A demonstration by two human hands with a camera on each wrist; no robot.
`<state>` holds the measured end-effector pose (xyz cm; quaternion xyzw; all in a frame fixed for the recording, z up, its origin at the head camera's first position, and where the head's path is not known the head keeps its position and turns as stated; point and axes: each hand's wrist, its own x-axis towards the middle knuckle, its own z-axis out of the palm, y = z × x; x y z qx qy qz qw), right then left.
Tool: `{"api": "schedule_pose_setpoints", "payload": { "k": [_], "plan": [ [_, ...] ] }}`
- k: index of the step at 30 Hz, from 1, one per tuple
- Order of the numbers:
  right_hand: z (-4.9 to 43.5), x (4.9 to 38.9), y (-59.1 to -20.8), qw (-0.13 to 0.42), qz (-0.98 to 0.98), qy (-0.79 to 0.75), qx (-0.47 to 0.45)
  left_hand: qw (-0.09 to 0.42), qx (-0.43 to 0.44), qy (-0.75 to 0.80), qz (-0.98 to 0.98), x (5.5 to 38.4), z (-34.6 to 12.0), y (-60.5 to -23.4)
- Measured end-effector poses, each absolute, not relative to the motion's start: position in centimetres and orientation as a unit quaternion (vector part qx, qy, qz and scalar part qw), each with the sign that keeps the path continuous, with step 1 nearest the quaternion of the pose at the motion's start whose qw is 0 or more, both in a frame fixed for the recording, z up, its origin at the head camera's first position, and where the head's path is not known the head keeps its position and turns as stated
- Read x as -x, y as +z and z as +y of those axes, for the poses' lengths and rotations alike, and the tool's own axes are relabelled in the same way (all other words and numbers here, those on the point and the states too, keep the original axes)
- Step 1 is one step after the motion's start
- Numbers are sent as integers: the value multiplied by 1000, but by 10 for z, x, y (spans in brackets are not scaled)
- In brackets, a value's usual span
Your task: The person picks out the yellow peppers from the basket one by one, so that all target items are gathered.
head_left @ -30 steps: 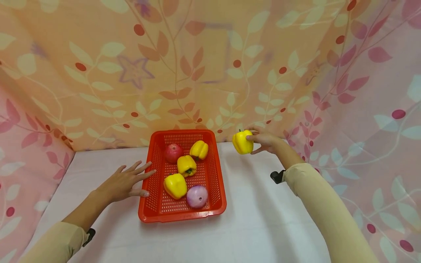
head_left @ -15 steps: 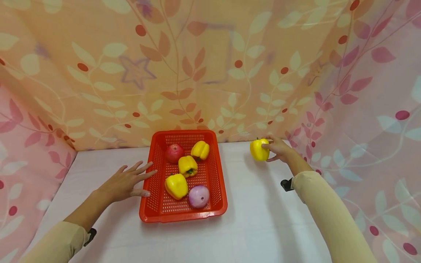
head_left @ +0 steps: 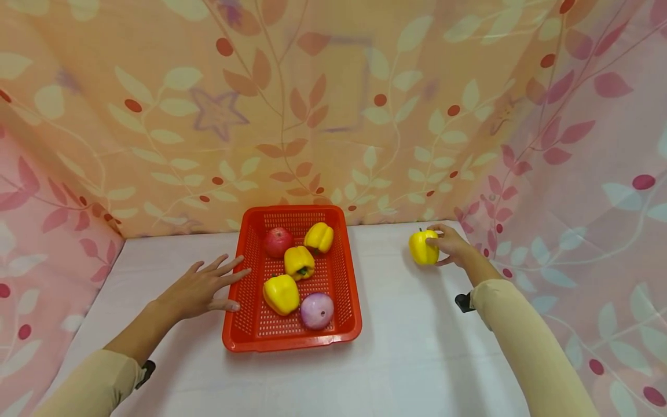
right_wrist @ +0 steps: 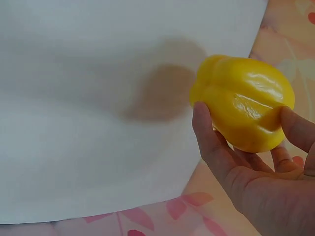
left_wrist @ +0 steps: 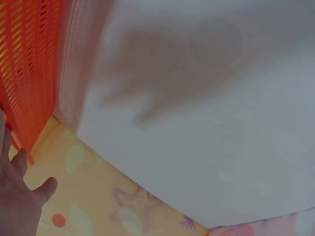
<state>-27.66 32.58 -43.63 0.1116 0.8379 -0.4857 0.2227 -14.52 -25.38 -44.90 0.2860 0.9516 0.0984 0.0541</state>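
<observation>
A yellow bell pepper (head_left: 423, 248) with its stem up is at the table's far right, gripped by my right hand (head_left: 452, 245). In the right wrist view the thumb and fingers curve round the pepper (right_wrist: 246, 98), and its shadow falls on the white cloth. Whether its base touches the cloth I cannot tell. My left hand (head_left: 200, 289) has its fingers spread, with the fingertips over the left rim of the red basket (head_left: 292, 346). The left wrist view shows part of this hand (left_wrist: 22, 196) beside the basket's perforated wall (left_wrist: 34, 64).
Inside the basket lie three yellow peppers, the nearest one (head_left: 281, 294) at left, a red pomegranate-like fruit (head_left: 278, 242) and a purple onion (head_left: 316, 311). White cloth covers the table (head_left: 401, 347). Patterned curtains (head_left: 312, 116) enclose its back and sides.
My right hand has carried the yellow pepper rightward and down, from beside the basket toward the table's far right. The left hand has stayed at the basket rim.
</observation>
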Motion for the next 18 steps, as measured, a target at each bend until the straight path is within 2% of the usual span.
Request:
{"api": "schedule_pose_setpoints", "payload": {
  "k": [18],
  "plan": [
    [353, 270, -467, 222, 861, -436, -139, 54, -287, 98, 952, 146, -253, -448]
  ]
}}
